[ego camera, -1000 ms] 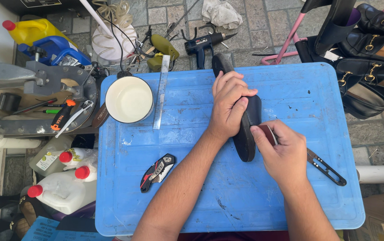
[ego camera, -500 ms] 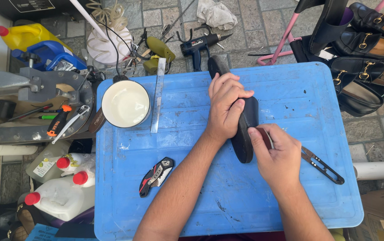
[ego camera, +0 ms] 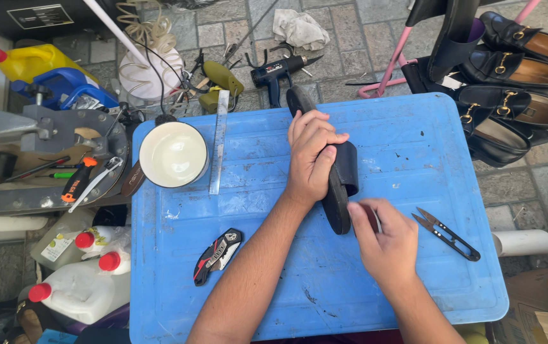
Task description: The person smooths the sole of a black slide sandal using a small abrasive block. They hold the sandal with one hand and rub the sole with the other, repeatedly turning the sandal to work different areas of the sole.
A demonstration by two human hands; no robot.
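On the blue tabletop (ego camera: 414, 146), a folding knife (ego camera: 218, 256), a white bowl (ego camera: 173, 154) and a steel ruler (ego camera: 219, 141) lie to the left, well apart from the work. At the middle, the left hand (ego camera: 311, 158) wraps over a black sandal (ego camera: 341, 185), seemingly pinning it flat. The right hand (ego camera: 385, 245) pinches a small tool against its near edge; black snips (ego camera: 447, 234) lie just beside, with bare room to the right rim.

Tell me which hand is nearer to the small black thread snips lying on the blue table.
Right. The right hand sits just beside the thread snips, not touching them, at the near end of the black sandal. The left hand grips the sandal farther away.
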